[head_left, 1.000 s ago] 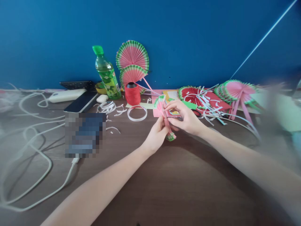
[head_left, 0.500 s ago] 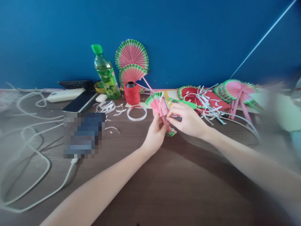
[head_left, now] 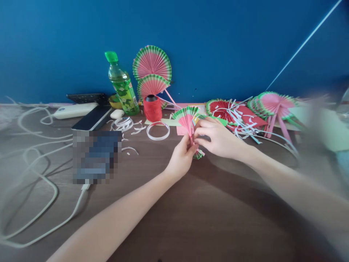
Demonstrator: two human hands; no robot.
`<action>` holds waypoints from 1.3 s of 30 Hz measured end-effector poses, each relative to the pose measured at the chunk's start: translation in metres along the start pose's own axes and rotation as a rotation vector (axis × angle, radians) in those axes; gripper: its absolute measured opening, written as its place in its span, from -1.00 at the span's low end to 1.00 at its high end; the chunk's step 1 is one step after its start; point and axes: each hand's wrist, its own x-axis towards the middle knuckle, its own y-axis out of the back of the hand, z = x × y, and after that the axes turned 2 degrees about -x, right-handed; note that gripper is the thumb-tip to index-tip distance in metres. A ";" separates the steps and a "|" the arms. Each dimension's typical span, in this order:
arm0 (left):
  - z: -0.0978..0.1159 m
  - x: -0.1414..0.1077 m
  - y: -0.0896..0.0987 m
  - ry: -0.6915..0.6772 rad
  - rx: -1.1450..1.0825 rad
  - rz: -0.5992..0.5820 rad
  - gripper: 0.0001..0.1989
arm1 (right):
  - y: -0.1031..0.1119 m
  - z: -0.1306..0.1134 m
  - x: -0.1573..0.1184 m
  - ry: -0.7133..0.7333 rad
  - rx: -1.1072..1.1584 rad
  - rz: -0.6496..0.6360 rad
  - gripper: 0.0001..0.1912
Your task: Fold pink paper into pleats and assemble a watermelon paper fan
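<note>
A pleated paper fan [head_left: 186, 117], pink with a green edge, is pinched at its narrow middle by my left hand [head_left: 182, 155]. Its upper half spreads out above the fingers, and a smaller green-edged part shows below them. My right hand [head_left: 215, 138] is closed at the right side of the same pinched middle, thumb and forefinger together against the folds. Whether a thread or strip lies between those fingertips is too small to make out. Behind the fan stands a spool of red thread [head_left: 153, 110], with a roll of white tape [head_left: 158, 131] in front of it.
Finished-looking fans [head_left: 152, 63] lean on the blue wall beside a green-capped bottle [head_left: 124, 87]. White paper strips [head_left: 240, 116] and more pink fans [head_left: 276, 103] lie at the right. A blurred-out phone [head_left: 98, 156] and white cables [head_left: 51, 174] occupy the left.
The fan has turned more upright and its upper half has spread a little. My right hand has shifted slightly and closed in against the fan's middle.
</note>
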 end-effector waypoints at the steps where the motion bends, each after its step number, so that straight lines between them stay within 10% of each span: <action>1: -0.001 -0.001 0.000 -0.006 0.024 -0.003 -0.75 | 0.001 -0.001 0.000 0.004 -0.005 -0.002 -0.89; 39: 0.005 -0.006 0.000 -0.020 0.248 0.017 -0.72 | 0.000 -0.005 -0.001 0.021 0.143 0.051 -0.85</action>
